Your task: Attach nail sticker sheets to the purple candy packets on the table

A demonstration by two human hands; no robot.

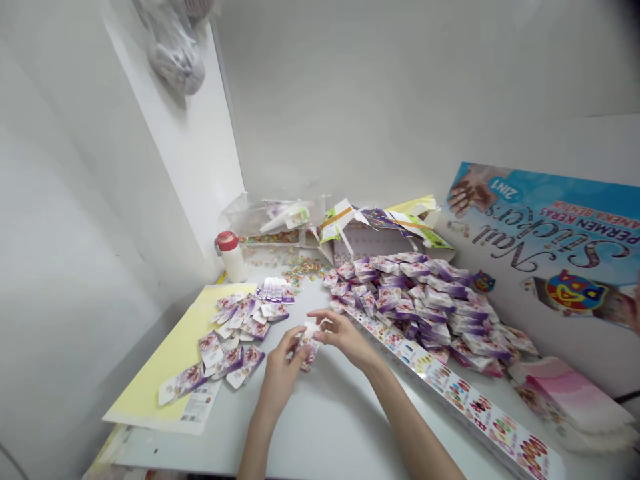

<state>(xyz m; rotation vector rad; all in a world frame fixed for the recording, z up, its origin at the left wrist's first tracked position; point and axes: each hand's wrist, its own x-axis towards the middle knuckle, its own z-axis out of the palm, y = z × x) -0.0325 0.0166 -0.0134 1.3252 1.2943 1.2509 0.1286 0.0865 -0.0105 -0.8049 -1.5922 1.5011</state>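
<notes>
Both my hands meet over the white table (330, 420) on one small purple-and-white carton (307, 341). My left hand (281, 365) grips its lower end with curled fingers. My right hand (340, 333) pinches its upper end. To the left, several flat unfolded cartons (235, 333) lie spread out, partly on a yellow sheet (165, 370). To the right, a big heap of folded cartons (425, 300) rises beside a long strip of nail stickers (460, 390).
A white bottle with a red cap (231, 255) stands at the back left near clear plastic bags (273, 223) and scattered small candies (305, 268). An open box (370, 233) sits at the back. A blue printed poster (545, 230) leans at the right; pink boxes (570, 397) lie below it.
</notes>
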